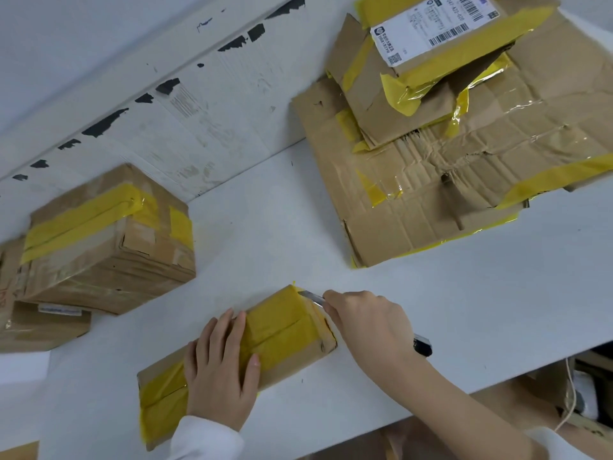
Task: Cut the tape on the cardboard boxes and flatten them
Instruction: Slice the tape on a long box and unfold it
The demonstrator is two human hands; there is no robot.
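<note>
A small cardboard box (285, 333) wrapped in yellow tape lies on the white table (447, 310) near its front edge. My left hand (220, 370) presses flat on the box's top, fingers straight. My right hand (368, 322) grips a utility knife (311, 297); the blade touches the box's far right corner, and the black handle end sticks out behind the wrist. At the left stands a taped, closed box (106, 240). At the back right lies a pile of flattened boxes (464, 154).
Another closed box (39, 323) sits at the far left, under the taped one. A white wall panel with scuffed black marks (185, 104) runs along the table's back. Below the table's front edge at the right are a cord and cardboard (570, 393).
</note>
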